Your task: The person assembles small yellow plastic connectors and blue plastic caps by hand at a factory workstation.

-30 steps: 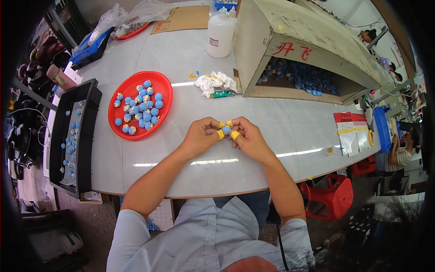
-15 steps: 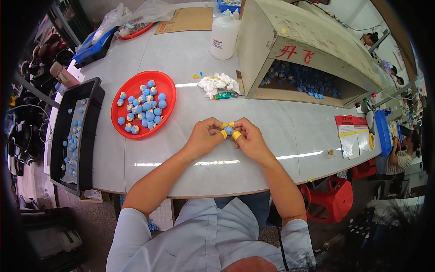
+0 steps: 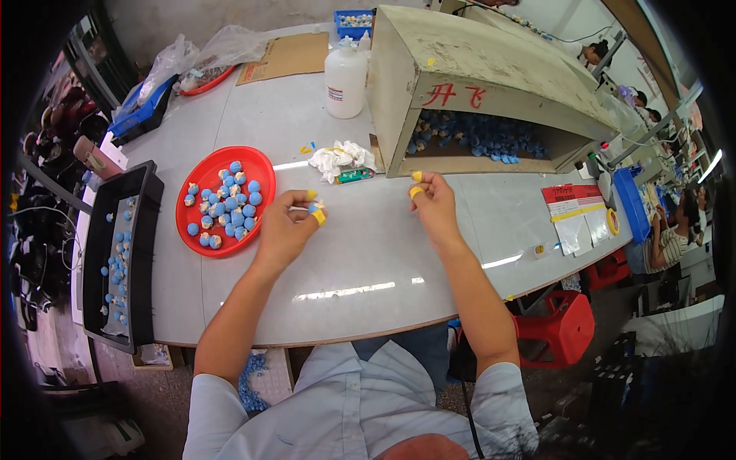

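Observation:
My left hand, yellow wraps on its thumb and a fingertip, pinches a small blue-and-cream ball just right of the red plate. On that round red plate lie several similar balls, blue with pale, frilled tops. My right hand, its thumb and index finger wrapped in yellow too, is raised in front of the wooden box. Those two fingertips are slightly apart and nothing shows between them. Inside the box lies a heap of blue pieces.
A black tray with more balls stands at the left edge. Crumpled white tissue and a green tube lie before the box, with a white bottle behind. Red-and-white papers and a tape roll are at right.
My hands, together over the table before, have separated. The left has moved left with the ball toward the red plate; the right has moved right and away toward the box. The view has shifted slightly.

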`<state>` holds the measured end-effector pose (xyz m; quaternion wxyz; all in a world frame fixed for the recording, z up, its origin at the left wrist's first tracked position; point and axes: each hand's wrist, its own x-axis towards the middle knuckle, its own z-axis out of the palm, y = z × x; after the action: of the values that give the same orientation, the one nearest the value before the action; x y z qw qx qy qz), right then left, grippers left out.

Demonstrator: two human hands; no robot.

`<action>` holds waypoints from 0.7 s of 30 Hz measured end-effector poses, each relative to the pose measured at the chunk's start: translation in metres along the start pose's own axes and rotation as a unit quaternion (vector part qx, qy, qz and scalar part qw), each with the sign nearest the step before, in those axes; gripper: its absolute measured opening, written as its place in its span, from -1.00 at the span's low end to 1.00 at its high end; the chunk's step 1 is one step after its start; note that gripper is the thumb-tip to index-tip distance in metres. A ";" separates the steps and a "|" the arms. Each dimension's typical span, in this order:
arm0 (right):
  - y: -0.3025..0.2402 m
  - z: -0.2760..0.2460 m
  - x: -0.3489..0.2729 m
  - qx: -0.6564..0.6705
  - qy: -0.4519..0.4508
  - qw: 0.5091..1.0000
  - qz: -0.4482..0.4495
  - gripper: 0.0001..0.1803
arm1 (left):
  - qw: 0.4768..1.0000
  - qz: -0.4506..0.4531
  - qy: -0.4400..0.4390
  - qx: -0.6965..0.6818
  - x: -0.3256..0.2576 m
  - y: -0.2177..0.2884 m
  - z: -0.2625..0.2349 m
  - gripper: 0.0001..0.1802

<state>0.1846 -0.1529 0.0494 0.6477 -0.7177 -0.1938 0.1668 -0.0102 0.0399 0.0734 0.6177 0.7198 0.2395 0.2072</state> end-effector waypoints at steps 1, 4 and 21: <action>0.008 -0.006 0.018 -0.064 0.038 0.996 -0.055 -0.67 | 0.998 0.036 0.043 0.042 -0.001 0.004 -0.012 -0.56; 0.015 -0.029 0.060 -0.325 0.111 0.919 -0.194 -0.65 | 0.927 0.098 0.192 0.308 0.001 0.012 -0.045 -0.49; 0.004 -0.003 -0.012 -0.273 -0.063 0.950 -0.137 -0.38 | 0.995 0.005 -0.097 -0.006 -0.010 -0.007 0.021 -0.50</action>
<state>0.1762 -0.1618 0.0458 0.4296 -0.8218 -0.3692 0.0619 -0.0062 0.0188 0.0630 0.6415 0.7340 0.1730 0.1409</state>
